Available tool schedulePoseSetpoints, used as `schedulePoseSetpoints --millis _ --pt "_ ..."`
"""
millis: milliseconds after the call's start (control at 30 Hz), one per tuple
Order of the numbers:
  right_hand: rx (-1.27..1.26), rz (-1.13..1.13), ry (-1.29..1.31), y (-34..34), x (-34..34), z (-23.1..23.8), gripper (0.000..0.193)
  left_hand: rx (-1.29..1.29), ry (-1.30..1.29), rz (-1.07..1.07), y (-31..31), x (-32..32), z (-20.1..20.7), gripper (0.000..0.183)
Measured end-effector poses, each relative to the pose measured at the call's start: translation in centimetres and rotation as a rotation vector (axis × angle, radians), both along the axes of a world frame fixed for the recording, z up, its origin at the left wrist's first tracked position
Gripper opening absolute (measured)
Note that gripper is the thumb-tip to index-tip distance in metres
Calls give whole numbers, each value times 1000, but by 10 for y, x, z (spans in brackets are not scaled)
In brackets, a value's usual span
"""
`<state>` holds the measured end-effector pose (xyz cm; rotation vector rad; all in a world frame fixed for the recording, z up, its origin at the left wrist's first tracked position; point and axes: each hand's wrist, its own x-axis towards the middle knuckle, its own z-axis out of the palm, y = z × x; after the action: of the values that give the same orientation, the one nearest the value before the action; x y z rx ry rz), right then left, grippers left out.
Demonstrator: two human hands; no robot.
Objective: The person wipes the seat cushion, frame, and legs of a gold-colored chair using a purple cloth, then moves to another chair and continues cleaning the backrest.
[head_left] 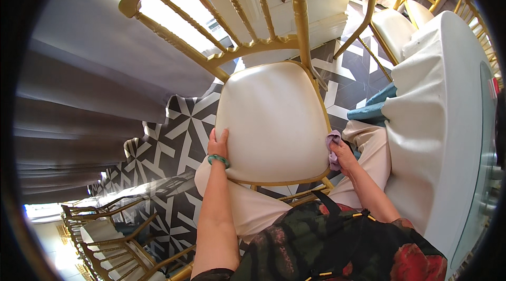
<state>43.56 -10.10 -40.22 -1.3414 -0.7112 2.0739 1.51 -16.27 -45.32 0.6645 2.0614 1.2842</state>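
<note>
- The chair (271, 123) stands upright right in front of the person, its near edge between the knees, with a curtain (105, 70) to the left and a table (456, 123) to the right.
- The left hand (217, 145) grips the seat's near left edge, thumb on top.
- The right hand (343, 156) clasps a bunched lilac cloth (333, 138) at the seat's right edge; some of its fingers are hidden.
- Wiping seems to be in hand; to do it well, keep the left hand braced, press the cloth flat and follow the rim in long strokes, minding the seam where padding meets frame.
- The seat looks smooth, cream and softly padded, with a pale sheen across it; any fine dust is too small to tell.
- The frame is gold, its back (258, 46) set with turned spindles.
</note>
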Motion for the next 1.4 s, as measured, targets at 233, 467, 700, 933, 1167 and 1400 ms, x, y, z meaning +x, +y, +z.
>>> schedulePoseSetpoints --millis 233,467,700,933,1167,1400 --pt "-4 11 -32 -10 -3 8 34 58 -89 -2 -6 -7 -24 57" --pt "-16 11 -31 -8 -4 8 34 -393 578 -205 0 -22 -26 67" --pt "-13 -16 -26 -9 -5 19 30 -481 987 -543 101 61 59 70" --pt "3 -42 -27 -12 2 9 35 -714 542 -456 185 217 130 101" --pt "19 8 -41 -5 0 11 34 -488 637 -626 264 187 92 107" --pt "128 134 -200 4 -1 1 38 -490 671 -715 305 199 85 75"
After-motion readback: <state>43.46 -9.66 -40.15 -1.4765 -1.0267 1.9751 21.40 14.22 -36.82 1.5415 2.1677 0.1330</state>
